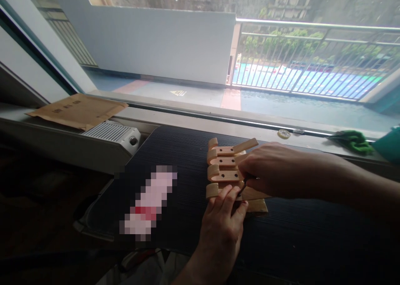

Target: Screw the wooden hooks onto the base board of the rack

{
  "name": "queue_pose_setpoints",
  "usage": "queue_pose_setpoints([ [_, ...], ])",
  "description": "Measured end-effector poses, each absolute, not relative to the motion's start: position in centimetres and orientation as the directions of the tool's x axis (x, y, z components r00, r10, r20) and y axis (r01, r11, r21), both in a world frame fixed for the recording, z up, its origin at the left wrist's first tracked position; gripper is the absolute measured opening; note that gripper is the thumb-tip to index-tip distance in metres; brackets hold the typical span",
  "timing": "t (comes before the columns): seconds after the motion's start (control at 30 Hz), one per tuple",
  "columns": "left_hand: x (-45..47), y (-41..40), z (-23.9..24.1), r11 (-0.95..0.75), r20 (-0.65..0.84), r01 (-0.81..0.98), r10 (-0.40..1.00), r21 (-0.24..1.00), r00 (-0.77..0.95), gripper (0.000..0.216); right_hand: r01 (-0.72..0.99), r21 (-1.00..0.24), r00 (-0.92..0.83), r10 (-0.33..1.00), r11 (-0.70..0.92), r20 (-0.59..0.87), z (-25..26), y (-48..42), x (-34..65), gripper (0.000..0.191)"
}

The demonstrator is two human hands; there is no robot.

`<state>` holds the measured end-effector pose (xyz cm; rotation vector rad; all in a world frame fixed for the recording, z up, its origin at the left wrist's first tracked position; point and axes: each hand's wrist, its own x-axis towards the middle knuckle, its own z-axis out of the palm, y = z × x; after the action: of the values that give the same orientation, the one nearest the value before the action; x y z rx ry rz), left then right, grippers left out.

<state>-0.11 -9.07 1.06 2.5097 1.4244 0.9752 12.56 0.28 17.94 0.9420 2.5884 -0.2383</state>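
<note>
A wooden hook rack (223, 176) lies on the dark tabletop, with several curved pale hooks side by side and dark screw holes or screw heads in them. My left hand (222, 224) grips the nearest hook, its fingers pressed over the wood and the thumb at the right side. My right hand (265, 168) is closed on a thin dark tool that looks like a hex key (242, 188). The tool's lower end points down at the nearest hook, just beside my left fingertips. Whether it sits in a screw is hidden.
A black wood-grain table (184, 151) stands against the windowsill. On the sill are a brown envelope (78, 111) over a white slotted box (114, 134), a roll of tape (283, 133) and a green cloth (354, 142). A blurred pinkish item (153, 197) lies left on the table.
</note>
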Motion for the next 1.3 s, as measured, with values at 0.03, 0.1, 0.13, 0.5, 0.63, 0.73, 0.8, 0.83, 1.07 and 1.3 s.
queue_pose_setpoints([
  [0.03, -0.1, -9.0, 1.1, -0.562, 0.485, 0.735, 0.797, 0.379, 0.360, 0.035, 0.659, -0.014, -0.696, 0.602, 0.752, -0.393, 17.9, 0.3, 12.7, 0.015],
  [0.1, -0.1, -9.0, 1.1, -0.570, 0.498, 0.728, 0.790, 0.382, 0.358, 0.034, 0.673, 0.025, -0.677, 0.629, 0.739, -0.383, 17.9, 0.2, 12.7, 0.015],
  [0.13, -0.1, -9.0, 1.1, -0.570, 0.501, 0.726, 0.789, 0.384, 0.355, 0.033, 0.673, 0.039, -0.671, 0.632, 0.739, -0.387, 18.0, 0.1, 12.6, 0.014],
  [0.5, -0.1, -9.0, 1.2, -0.563, 0.503, 0.734, 0.792, 0.380, 0.347, 0.031, 0.616, -0.016, -0.702, 0.539, 0.788, -0.465, 19.0, -0.3, 11.4, 0.011],
  [0.63, -0.1, -9.0, 1.1, -0.569, 0.496, 0.730, 0.790, 0.378, 0.359, 0.033, 0.591, -0.048, -0.749, 0.525, 0.805, -0.405, 18.4, 0.2, 11.9, 0.012],
  [0.73, -0.2, -9.0, 0.9, -0.574, 0.492, 0.725, 0.789, 0.380, 0.367, 0.035, 0.635, -0.025, -0.710, 0.571, 0.772, -0.412, 18.2, 0.3, 12.3, 0.013],
  [0.8, -0.2, -9.0, 0.8, -0.576, 0.496, 0.723, 0.788, 0.383, 0.365, 0.036, 0.658, -0.004, -0.697, 0.606, 0.753, -0.383, 18.2, 0.3, 12.5, 0.016],
  [0.83, -0.1, -9.0, 0.8, -0.576, 0.501, 0.722, 0.786, 0.383, 0.362, 0.036, 0.655, -0.002, -0.707, 0.613, 0.755, -0.352, 18.2, 0.2, 12.6, 0.019],
  [1.07, 0.0, -8.9, 1.1, -0.585, 0.525, 0.717, 0.774, 0.379, 0.354, 0.030, 0.640, -0.066, -0.737, 0.588, 0.765, -0.333, 19.1, -0.3, 12.7, 0.015],
  [1.3, 0.0, -9.1, 0.9, -0.570, 0.514, 0.733, 0.784, 0.372, 0.348, 0.031, 0.576, -0.071, -0.780, 0.522, 0.814, -0.345, 18.5, -0.4, 12.4, 0.016],
])
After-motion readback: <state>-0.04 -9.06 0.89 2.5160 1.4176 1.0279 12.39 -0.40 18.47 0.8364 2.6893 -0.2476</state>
